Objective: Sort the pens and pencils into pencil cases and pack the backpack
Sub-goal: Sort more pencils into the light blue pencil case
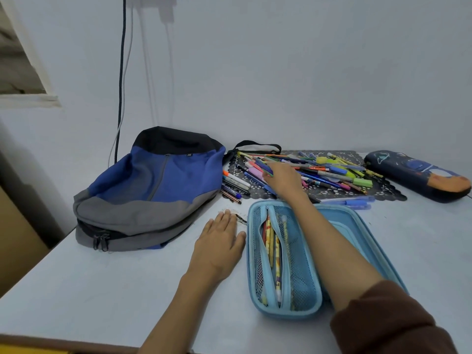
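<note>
A light blue pencil case (291, 300) lies open on the white table, with several pencils inside its mesh pocket. Behind it, a pile of pens and pencils (324, 172) is spread over a dark lace mat. My right hand (283, 178) reaches across the case into the pile's left part, its fingers closing on a blue pen; whether the pen is lifted I cannot tell. My left hand (219, 241) rests flat on the table, left of the case, holding nothing. A blue and grey backpack (150, 192) lies at the left. A dark navy pencil case (419, 175) lies shut at the far right.
The wall stands close behind the mat. Cables (121, 72) hang down the wall behind the backpack. The table's left edge (38, 267) runs beside the backpack, with brown cardboard below it. A small dark scrap (241, 218) lies by my left fingertips.
</note>
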`<action>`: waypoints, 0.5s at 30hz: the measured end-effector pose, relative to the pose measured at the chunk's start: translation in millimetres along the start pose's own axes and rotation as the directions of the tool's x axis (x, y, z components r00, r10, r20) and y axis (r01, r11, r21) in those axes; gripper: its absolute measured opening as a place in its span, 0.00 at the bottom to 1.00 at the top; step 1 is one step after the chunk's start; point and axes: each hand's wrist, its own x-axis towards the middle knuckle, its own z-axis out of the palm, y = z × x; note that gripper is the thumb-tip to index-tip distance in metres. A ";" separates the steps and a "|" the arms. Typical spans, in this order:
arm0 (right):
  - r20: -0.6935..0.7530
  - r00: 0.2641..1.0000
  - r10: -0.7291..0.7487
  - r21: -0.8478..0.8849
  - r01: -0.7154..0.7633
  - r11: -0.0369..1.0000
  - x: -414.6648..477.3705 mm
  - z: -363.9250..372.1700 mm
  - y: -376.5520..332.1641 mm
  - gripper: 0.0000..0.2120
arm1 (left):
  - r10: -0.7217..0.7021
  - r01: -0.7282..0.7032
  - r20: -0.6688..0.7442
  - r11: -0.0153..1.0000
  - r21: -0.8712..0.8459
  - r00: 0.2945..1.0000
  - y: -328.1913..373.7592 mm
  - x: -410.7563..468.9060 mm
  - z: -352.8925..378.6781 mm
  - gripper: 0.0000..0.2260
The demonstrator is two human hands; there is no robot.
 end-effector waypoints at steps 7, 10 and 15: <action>0.075 0.991 0.114 -0.147 -0.102 0.984 3.8 8.5 -2.8 0.15 | 0.004 -0.004 0.002 1.000 0.010 1.000 -0.8 0.2 0.3 0.25; 0.105 0.987 0.125 -0.188 -0.103 0.977 2.9 6.5 -4.8 0.20 | 0.002 -0.003 0.003 1.000 0.010 1.000 -1.0 0.8 0.9 0.26; 0.106 0.987 0.119 -0.197 -0.096 0.976 3.1 4.0 -8.4 0.17 | -0.004 0.003 0.014 1.000 0.014 1.000 -0.5 0.9 0.4 0.26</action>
